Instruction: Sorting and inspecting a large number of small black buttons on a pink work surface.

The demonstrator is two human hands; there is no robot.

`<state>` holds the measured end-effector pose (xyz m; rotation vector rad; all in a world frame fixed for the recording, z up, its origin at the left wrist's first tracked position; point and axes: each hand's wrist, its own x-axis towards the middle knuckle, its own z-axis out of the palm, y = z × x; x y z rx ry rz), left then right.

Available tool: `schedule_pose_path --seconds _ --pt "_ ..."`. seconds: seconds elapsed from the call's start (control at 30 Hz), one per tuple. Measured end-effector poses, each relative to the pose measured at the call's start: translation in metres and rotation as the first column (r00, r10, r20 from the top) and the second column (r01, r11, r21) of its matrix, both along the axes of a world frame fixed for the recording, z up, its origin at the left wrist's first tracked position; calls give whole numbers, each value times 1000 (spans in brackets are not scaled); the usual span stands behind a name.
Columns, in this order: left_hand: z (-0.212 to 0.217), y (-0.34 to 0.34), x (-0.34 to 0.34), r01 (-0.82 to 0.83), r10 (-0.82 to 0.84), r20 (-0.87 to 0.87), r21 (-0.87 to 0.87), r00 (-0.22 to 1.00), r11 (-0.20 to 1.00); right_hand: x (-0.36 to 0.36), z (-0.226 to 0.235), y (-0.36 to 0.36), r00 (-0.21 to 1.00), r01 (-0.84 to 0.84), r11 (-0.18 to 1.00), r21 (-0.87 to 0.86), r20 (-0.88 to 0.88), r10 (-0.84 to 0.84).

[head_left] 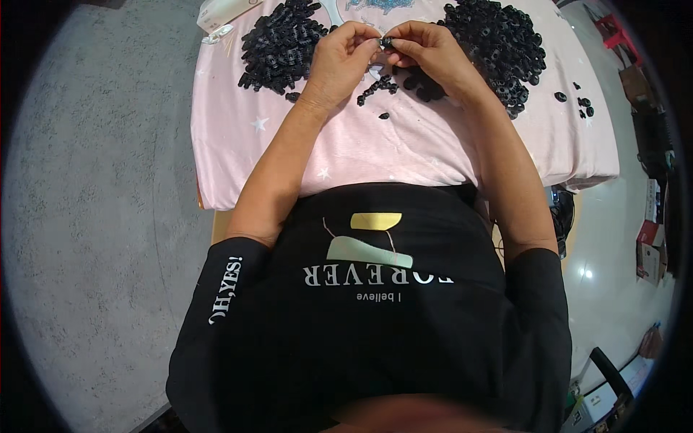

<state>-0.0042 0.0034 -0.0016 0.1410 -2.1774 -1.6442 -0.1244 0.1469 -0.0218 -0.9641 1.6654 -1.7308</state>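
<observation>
The small black part point(388, 42) is held between the tips of both hands, close under the upper edge of the view, at 12 o'clock. The left hand point(341, 59) pinches it from its 9 o'clock side with thumb and forefinger, and the right hand point(434, 59) pinches it in the same manner from its 3 o'clock side; its exact shape is too small to tell. Taking this part as the centre of the clock, at 9 o'clock lies a heap of ribbed black pieces point(281, 47), and at 3 o'clock a larger heap of rounded black pieces point(509, 43), many with a hole. At 6 o'clock are a loose cluster of black bits point(377, 89) and, farther down, one single black piece point(384, 115). Between 3 and 4 o'clock, well apart, some small black rings point(588, 112) are scattered. At 12 o'clock lie transparent, bluish pieces point(379, 3). Beyond the ribbed heap, toward 9 o'clock, stands a white box point(224, 13) with straight edges. Under these things a soft pink cloth point(231, 144), printed with white stars, makes gentle folds at its border.
</observation>
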Motion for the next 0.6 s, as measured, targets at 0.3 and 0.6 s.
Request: schedule_pose_path --seconds 0.3,0.6 --pt "5 4 2 -12 11 12 103 1000 995 -1 -3 2 983 -67 990 -124 162 87" --pt "0 -3 2 33 -42 33 237 999 971 1 -1 2 980 -32 989 -145 188 59"
